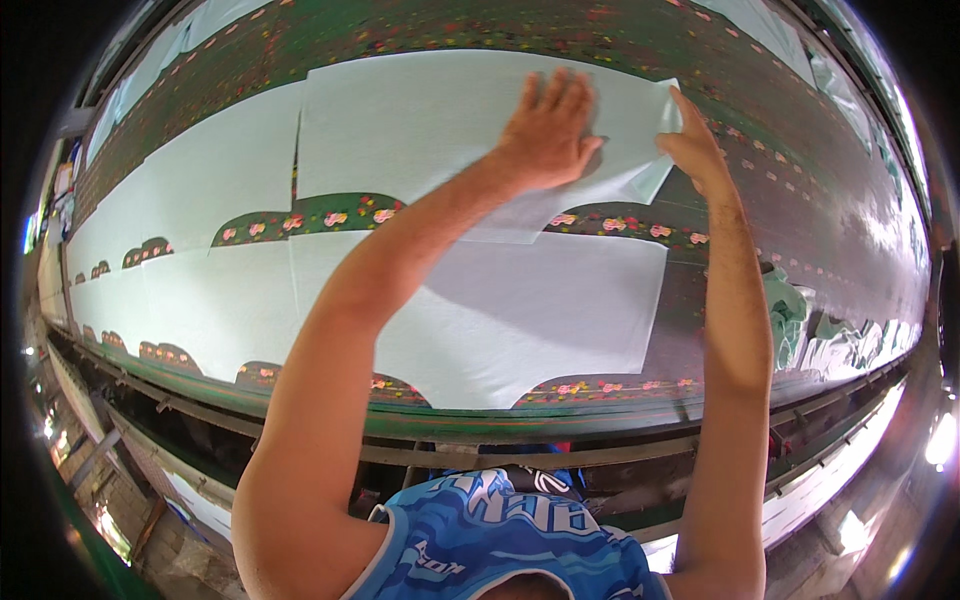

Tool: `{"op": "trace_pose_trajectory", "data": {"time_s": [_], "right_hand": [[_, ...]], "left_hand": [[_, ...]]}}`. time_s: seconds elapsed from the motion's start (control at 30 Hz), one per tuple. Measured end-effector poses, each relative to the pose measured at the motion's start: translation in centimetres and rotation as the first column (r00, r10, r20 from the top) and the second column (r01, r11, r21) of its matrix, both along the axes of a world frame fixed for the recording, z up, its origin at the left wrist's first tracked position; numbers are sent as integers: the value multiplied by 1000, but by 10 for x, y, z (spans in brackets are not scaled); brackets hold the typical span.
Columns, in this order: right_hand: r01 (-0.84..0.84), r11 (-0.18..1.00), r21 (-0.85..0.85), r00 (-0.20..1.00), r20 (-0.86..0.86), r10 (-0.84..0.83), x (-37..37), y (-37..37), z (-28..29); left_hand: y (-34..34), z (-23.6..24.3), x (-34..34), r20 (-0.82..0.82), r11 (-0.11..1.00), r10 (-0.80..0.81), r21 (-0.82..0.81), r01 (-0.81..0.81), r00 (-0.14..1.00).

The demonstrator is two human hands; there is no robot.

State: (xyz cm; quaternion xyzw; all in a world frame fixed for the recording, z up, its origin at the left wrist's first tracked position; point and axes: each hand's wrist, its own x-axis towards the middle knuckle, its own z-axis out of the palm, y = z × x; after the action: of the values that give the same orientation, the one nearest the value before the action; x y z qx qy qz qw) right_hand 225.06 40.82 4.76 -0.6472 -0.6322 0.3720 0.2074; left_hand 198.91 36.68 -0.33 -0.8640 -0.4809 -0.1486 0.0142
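A pale white cut fabric piece [420, 120] lies on a long dark green table [780, 200] with a worn floral pattern. My left hand [548, 135] is laid flat on this piece, fingers spread and slightly blurred. At the piece's right edge, my right hand [697, 150] has hold of the fabric near its far corner, thumb and forefinger apart along the edge. There the cloth is lifted and creased, with a fold hanging toward me. Nearer to me lies a second white fabric piece [540, 300], flat, with curved cut-outs along its near edge.
More white fabric pieces [210, 165] lie in rows to the left. Crumpled pale green cloth [790, 310] sits on the table at the right. A rail [600, 455] runs along the table's near side. Further white cloth [840, 90] lies at the far right.
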Motion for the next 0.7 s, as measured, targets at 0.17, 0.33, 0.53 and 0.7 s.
{"op": "trace_pose_trajectory", "data": {"time_s": [0.17, 0.33, 0.53, 0.7], "right_hand": [[58, 998, 4, 949, -310, -54, -28, -27, 49], [169, 971, 170, 912, -400, -88, -34, -55, 65], [336, 937, 99, 927, -212, -310, 3, -112, 33], [133, 985, 113, 986, -113, -120, 44, -194, -26]], "left_hand": [[26, 10, 102, -244, 988, -114, -125, 86, 963], [19, 11, 152, -16, 952, -252, -185, 245, 968], [35, -12, 117, 91, 968, -247, -30, 250, 965], [17, -9, 32, 78, 999, 41, 12, -42, 996]]}}
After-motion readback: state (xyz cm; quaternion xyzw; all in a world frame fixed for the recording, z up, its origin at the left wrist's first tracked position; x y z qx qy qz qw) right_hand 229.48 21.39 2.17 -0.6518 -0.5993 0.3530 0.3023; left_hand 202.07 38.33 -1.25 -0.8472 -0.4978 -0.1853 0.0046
